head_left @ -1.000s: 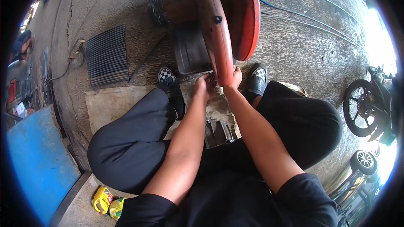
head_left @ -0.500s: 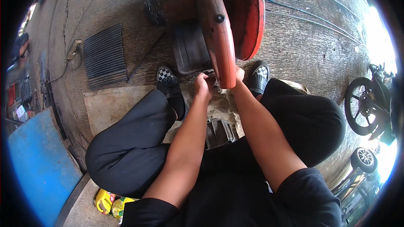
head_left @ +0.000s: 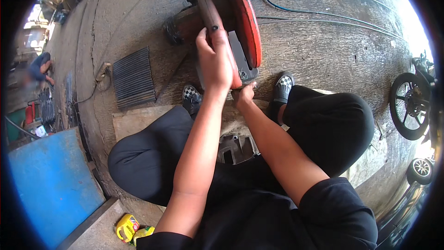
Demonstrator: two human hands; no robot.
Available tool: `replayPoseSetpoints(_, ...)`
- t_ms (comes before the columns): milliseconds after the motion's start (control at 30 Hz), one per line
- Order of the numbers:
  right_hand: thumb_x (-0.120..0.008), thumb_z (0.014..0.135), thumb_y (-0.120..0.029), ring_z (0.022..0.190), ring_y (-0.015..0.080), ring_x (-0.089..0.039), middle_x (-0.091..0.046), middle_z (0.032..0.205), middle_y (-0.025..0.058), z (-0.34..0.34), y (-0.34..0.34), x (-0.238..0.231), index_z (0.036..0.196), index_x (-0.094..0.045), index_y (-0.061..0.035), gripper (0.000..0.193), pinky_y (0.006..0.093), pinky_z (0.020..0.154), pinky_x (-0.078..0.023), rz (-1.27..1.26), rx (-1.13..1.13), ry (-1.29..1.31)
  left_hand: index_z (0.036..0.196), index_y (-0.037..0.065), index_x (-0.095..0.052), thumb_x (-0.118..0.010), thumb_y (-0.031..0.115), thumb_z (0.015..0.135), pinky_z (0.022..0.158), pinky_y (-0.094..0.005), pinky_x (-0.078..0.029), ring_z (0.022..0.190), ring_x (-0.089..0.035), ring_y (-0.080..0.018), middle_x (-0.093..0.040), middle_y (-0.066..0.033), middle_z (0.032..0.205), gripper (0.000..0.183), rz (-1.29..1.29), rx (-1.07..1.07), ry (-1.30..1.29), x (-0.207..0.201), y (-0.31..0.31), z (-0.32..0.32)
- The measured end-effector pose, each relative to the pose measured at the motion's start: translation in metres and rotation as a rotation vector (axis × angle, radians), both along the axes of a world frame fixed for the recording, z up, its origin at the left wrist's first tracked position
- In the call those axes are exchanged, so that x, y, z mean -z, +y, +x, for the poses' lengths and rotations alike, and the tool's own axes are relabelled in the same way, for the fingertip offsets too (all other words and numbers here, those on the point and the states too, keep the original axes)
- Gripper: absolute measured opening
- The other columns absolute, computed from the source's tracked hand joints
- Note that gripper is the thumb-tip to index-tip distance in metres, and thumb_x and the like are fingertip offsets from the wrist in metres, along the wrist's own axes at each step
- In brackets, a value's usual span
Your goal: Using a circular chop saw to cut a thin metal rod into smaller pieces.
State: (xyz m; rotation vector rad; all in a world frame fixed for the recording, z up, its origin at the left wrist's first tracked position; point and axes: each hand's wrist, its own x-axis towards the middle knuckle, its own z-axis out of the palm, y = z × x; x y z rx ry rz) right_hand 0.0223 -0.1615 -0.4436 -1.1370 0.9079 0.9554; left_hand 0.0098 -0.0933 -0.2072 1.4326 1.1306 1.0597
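Observation:
A large red cut-off saw with a round red guard (head_left: 249, 23) stands on the ground ahead of me. Its long curved handle (head_left: 209, 9) points toward me. My left hand (head_left: 216, 62) is closed around the lower part of this handle, thumb on top. Just below the handle's end is my right hand (head_left: 245, 96), its fingers pinched together near a small dark piece that I cannot make out. A dark grey metal base (head_left: 240, 48) shows behind the handle. Between my legs lies a grey cast-metal part (head_left: 237, 149).
A ribbed dark mat or grate (head_left: 134, 76) lies to the left, near a cable (head_left: 102, 71). Brown cardboard (head_left: 134, 119) spreads under my feet. A blue panel (head_left: 51, 180) and a yellow bottle (head_left: 126, 227) are at lower left. Blue hose (head_left: 277, 7), a motorcycle wheel (head_left: 404, 106) and a person (head_left: 39, 69) stand farther off.
My left hand has moved from beneath the handle's end up onto the handle. My right hand has shifted from the handle's right side to below its end. The whole view has shifted slightly.

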Motion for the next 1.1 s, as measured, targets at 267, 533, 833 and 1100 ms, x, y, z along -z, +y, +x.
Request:
replayPoseSetpoints(267,-0.032,0.093,-0.067,0.090,0.0282,-0.066,-0.064,0.107,0.0194,0.011,-0.009,-0.007,0.121,-0.055,0.0097,0.085,0.0350,0.079,-0.052,-0.191,-0.467,-0.144,0.140,-0.003,-0.026,-0.061,0.007,0.075,0.092,-0.0447,-0.045,0.107,-0.058,-0.0441,-0.056,-0.0339,0.114,0.075,0.268,-0.081,0.416,0.005,-0.011,0.015)
replayPoseSetpoints(533,-0.032,0.092,-0.068,0.064,0.0264,-0.063,-0.065,0.089,0.0171,0.018,-0.019,0.010,0.110,-0.058,0.0038,0.079,0.0376,0.053,-0.050,0.129,-0.442,-0.040,0.138,-0.005,-0.029,-0.059,0.005,0.074,0.095,-0.0418,-0.043,0.106,-0.058,-0.0383,-0.054,-0.0300,0.117,0.071,0.234,-0.072,0.256,0.008,-0.014,0.012)
replayPoseSetpoints(833,-0.026,0.096,-0.062,0.103,0.0269,-0.058,-0.059,0.122,0.0138,-0.010,-0.012,0.013,0.134,-0.045,-0.0037,0.073,0.0398,0.085,-0.048,0.497,-0.170,0.175,0.130,-0.007,-0.036,-0.058,0.005,0.075,0.097,-0.0426,-0.041,0.110,-0.056,-0.0384,-0.053,-0.0278,0.117,0.061,0.205,-0.073,0.238,0.006,-0.016,0.010)
replayPoseSetpoints(1100,-0.035,0.093,-0.065,0.103,0.0316,-0.060,-0.060,0.119,0.0202,-0.009,0.016,-0.035,0.122,-0.054,0.0090,0.082,0.0391,0.089,-0.046,-0.265,-0.244,0.024,0.131,-0.006,-0.035,-0.058,0.003,0.074,0.095,-0.0425,-0.041,0.109,-0.056,-0.0371,-0.053,-0.0270,0.116,0.062,0.128,-0.073,0.218,0.001,-0.018,0.012)
